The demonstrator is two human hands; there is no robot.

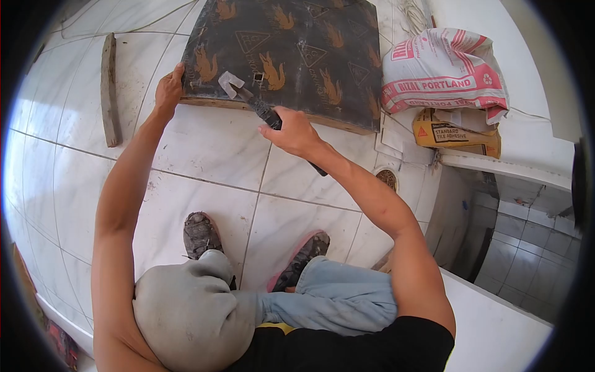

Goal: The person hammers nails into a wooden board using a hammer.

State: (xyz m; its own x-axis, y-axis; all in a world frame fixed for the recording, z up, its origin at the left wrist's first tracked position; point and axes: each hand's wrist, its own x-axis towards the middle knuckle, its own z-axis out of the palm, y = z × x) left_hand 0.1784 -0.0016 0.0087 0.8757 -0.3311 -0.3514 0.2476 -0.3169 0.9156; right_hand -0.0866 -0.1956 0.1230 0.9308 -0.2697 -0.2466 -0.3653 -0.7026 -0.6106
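A dark film-faced plywood panel (pixel 288 46) with golden crocodile prints lies on the tiled floor in front of me. A wooden frame edge shows along its near side. At the near left corner, my left hand (pixel 168 90) grips the panel's side, fingers partly hidden behind it. My right hand (pixel 292 130) is wrapped round the black handle of a claw hammer (pixel 263 113). The hammer's pale metal head (pixel 230 84) overlaps the panel's near left part in this view. A small square hole (pixel 258 77) shows in the panel just right of the head.
To the left lies a wooden strip (pixel 110 90). On the right a cement bag (pixel 443 74) rests by a yellow tile adhesive bag (pixel 458 133). Nearer, a small round container (pixel 387 178) holds brown bits. A tiled recess (pixel 527 248) drops away at lower right. My shoes (pixel 202 234) stand on the tiles.
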